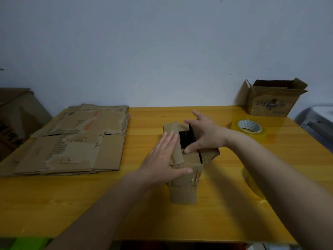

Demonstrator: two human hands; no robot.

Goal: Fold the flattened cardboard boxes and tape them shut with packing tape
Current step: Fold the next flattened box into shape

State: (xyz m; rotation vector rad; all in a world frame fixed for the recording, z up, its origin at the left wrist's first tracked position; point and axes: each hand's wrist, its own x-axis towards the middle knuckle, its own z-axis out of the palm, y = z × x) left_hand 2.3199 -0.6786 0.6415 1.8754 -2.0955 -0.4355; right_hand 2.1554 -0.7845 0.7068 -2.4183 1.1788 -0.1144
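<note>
Left hand (163, 159) and right hand (204, 136), both flat-fingered, are pressing the small box (185, 177) flaps; minor flaps should be tucked first.

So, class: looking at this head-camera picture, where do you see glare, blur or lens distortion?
Head view: dim, flat light; glare on the glossy table around the tape roll; the table's edges bow from the wide-angle lens; the far-right edge is smeared; both hands, left hand and right hand, on the small box look slightly soft.

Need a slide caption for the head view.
Both hands fold flaps on a small box; tape roll waits nearby.
</note>
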